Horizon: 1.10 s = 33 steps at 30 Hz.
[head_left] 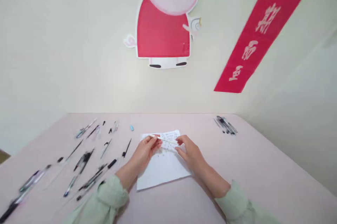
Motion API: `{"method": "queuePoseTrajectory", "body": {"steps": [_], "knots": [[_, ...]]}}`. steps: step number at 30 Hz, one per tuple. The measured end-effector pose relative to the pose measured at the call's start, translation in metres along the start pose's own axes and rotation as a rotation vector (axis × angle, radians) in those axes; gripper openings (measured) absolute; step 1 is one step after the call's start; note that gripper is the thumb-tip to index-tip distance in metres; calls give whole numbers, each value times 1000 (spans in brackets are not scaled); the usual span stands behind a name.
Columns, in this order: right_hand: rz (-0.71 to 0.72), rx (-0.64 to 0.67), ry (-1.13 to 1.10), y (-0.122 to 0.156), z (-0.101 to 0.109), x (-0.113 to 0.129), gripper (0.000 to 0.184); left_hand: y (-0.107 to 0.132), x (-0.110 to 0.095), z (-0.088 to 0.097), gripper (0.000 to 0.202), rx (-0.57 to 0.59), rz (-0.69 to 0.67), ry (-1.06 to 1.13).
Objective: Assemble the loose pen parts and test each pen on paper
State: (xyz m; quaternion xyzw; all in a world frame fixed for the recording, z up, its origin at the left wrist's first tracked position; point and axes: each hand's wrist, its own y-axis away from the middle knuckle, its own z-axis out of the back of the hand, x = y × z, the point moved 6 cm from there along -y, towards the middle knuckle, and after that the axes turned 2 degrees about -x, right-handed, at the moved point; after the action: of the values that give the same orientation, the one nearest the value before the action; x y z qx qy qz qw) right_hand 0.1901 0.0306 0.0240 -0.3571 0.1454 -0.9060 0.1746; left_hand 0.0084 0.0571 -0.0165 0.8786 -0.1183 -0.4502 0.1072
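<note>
A: Where's the slim white rod (166,140)?

B: Over the printed upper part of the white paper sheet (163,175), which lies askew midway between the pale pink desk's (259,176) left and right edges. The left hand (143,151) pinches the rod near its left end.

A: And the right hand (192,153)?

B: At the other end, thumb and forefinger narrowly parted. Whether they touch it, I can't tell. Holding it level between both hands probably keeps it steady.

A: Why is that tight bundle of dark, slender pens (226,125) near the far right corner?

B: Perhaps to keep it apart from the scattered black and clear pen parts (84,160) along the left edge.

A: What's unclear?

B: Those parts are blurred; caps and tubes run together. Fingers cover the rod's ends, its hollow or solid make doesn't show, and the desk's near edge is cut off.
</note>
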Motion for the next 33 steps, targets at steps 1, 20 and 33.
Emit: {"method": "queuePoseTrajectory", "body": {"steps": [1,20,33], "knots": [[-3,-5,4,0,1,1,14,1,0,0,13,-5,3,1],[-2,69,86,1,-1,4,8,3,-2,-2,12,23,2,-18],[-35,57,25,2,1,2,7,2,0,-2,11,21,4,-25]]}}
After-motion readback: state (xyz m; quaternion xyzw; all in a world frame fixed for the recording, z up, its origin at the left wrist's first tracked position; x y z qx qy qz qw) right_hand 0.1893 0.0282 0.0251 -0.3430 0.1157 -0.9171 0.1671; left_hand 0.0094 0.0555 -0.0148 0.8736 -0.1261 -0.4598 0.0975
